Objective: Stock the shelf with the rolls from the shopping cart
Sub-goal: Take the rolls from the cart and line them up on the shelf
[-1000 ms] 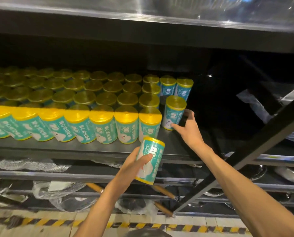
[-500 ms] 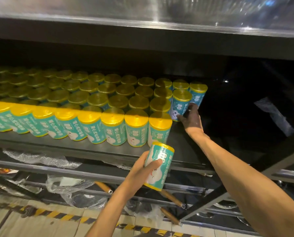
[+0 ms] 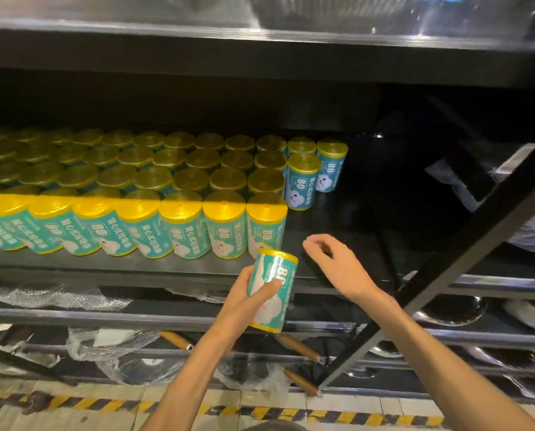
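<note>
Teal-and-yellow roll (image 3: 272, 290), upright, held in the left hand (image 3: 244, 300)'s grip, just below-left of the shelf (image 3: 337, 222) gap; right hand (image 3: 337, 269), seemingly loosely curled and empty, is nearer.

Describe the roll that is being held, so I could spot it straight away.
Find the dark shelf packed with teal, yellow-capped rolls. Just below its front edge, the left hand grips one roll. It alone is off the shelf and tilted.
</note>
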